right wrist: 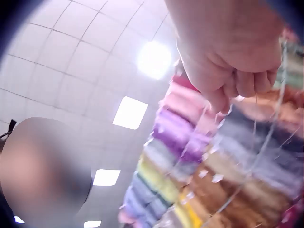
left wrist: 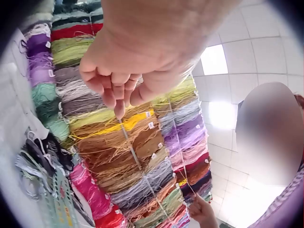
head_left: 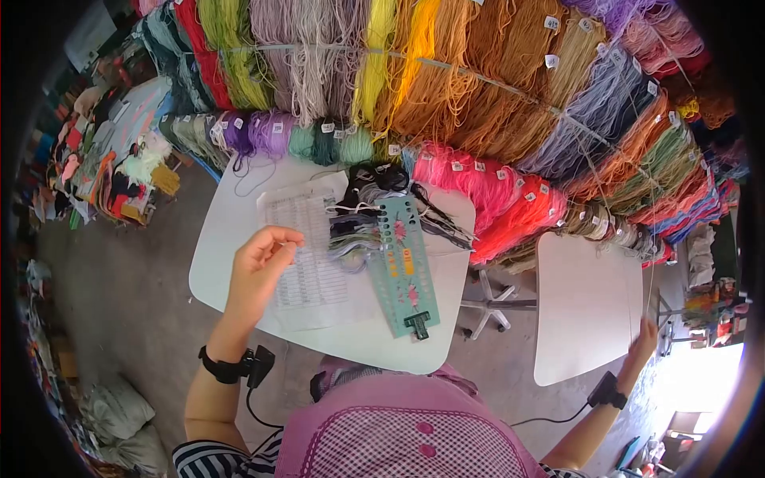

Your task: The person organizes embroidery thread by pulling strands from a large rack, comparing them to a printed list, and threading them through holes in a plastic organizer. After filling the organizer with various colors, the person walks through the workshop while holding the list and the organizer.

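My left hand (head_left: pixel 267 259) is raised over the left part of the white table, thumb and index fingertips meeting. Nothing shows between those fingertips in the left wrist view, where the hand (left wrist: pixel 137 61) hangs before the yarn rack. Far out to the right, my right hand (head_left: pixel 644 342) is curled around a thin pale thread (head_left: pixel 652 271) that runs up toward the hanging skeins. The right wrist view has its fingers (right wrist: pixel 244 83) tightly curled. A green card with holes (head_left: pixel 385 296) lies on the table, with grey and black thread bundles (head_left: pixel 351 239) at its left edge.
Printed sheets (head_left: pixel 307 279) lie on the white table (head_left: pixel 219 247). Behind it, tagged skeins (head_left: pixel 502 111) in many colours hang over metal rods. A second white table (head_left: pixel 586 319) stands at right, near a wheeled base (head_left: pixel 486 307). Fabric heaps (head_left: pixel 111 159) lie at left.
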### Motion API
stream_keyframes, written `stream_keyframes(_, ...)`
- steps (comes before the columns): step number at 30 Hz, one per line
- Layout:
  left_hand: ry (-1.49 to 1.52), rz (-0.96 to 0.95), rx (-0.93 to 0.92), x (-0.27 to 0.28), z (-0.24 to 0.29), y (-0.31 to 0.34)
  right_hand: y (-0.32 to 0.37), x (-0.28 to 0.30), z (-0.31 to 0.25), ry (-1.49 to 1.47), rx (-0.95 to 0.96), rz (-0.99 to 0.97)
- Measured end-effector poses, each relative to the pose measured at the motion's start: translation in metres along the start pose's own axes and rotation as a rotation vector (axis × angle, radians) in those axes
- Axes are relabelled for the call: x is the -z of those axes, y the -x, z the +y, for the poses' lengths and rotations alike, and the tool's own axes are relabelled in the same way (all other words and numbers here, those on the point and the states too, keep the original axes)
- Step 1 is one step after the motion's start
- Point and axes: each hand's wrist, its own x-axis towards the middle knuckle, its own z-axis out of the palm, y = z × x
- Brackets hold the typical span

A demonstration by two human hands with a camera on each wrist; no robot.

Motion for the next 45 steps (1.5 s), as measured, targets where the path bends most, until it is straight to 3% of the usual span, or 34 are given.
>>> stream_keyframes(1,-0.001,-0.008,0.008,0.000,-0.006,-0.001,-0.054,0.052,0.108,0.191,0.348,0.110)
stream_keyframes(2,0.011,-0.031,0.045,-0.003,-0.013,-0.002,-0.038,0.058,0.092,0.198,0.348,0.107)
stream_keyframes(4,0.021,-0.040,0.095,-0.012,-0.024,-0.002,0.006,0.055,0.036,0.926,-0.012,0.170)
stream_keyframes(5,0.039,-0.099,0.168,-0.018,-0.029,-0.001,0.009,0.040,0.032,0.934,-0.012,0.156)
stream_keyframes(7,0.057,-0.159,0.246,-0.032,-0.040,0.001,0.006,-0.001,0.023,0.493,0.544,0.099)
stream_keyframes(8,0.076,-0.216,0.325,-0.038,-0.046,0.001,0.020,-0.038,0.001,0.161,0.565,-0.097)
stream_keyframes(10,0.098,-0.271,0.412,-0.051,-0.059,0.001,0.086,-0.114,-0.072,-0.014,0.326,-0.291)
stream_keyframes(11,0.152,-0.299,0.500,-0.058,-0.065,-0.002,0.114,-0.149,-0.088,-0.060,0.416,-0.333)
stream_keyframes(12,0.208,-0.325,0.588,-0.064,-0.073,-0.004,0.138,-0.176,-0.102,-0.046,0.390,-0.443)
stream_keyframes(15,0.291,-0.283,0.639,-0.079,-0.088,-0.003,0.211,-0.241,-0.130,-0.041,0.618,-0.668)
stream_keyframes(16,0.336,-0.257,0.616,-0.084,-0.090,0.000,0.225,-0.258,-0.137,0.006,0.887,-0.758)
stream_keyframes(18,0.339,-0.200,0.577,-0.093,-0.094,0.001,0.264,-0.292,-0.140,-0.223,0.553,-1.087)
stream_keyframes(20,0.338,-0.139,0.530,-0.100,-0.092,0.002,0.284,-0.315,-0.142,-0.203,0.498,-1.287)
stream_keyframes(23,0.299,-0.097,0.553,-0.105,-0.087,0.004,0.298,-0.348,-0.125,-0.278,0.382,-1.402)
stream_keyframes(27,0.422,-0.085,0.471,-0.107,-0.097,0.005,0.302,-0.351,-0.128,-0.159,0.419,-1.401)
stream_keyframes(29,0.448,-0.074,0.461,-0.108,-0.099,0.004,0.307,-0.349,-0.128,-0.166,0.728,-1.261)
stream_keyframes(32,0.465,-0.042,0.469,-0.110,-0.098,0.003,0.314,-0.344,-0.126,-0.231,0.903,-1.252)
stream_keyframes(36,0.443,-0.066,0.445,-0.109,-0.100,-0.001,0.315,-0.340,-0.127,-0.213,0.741,-1.368)
stream_keyframes(41,0.329,-0.074,0.465,-0.102,-0.099,-0.002,0.314,-0.344,-0.121,-0.163,0.651,-1.375)
stream_keyframes(44,0.439,-0.041,0.474,-0.083,-0.103,0.006,0.312,-0.346,-0.119,-0.102,0.648,-1.401)
stream_keyframes(45,0.701,-0.016,0.486,-0.078,-0.107,0.006,0.312,-0.346,-0.119,-0.059,0.640,-1.424)
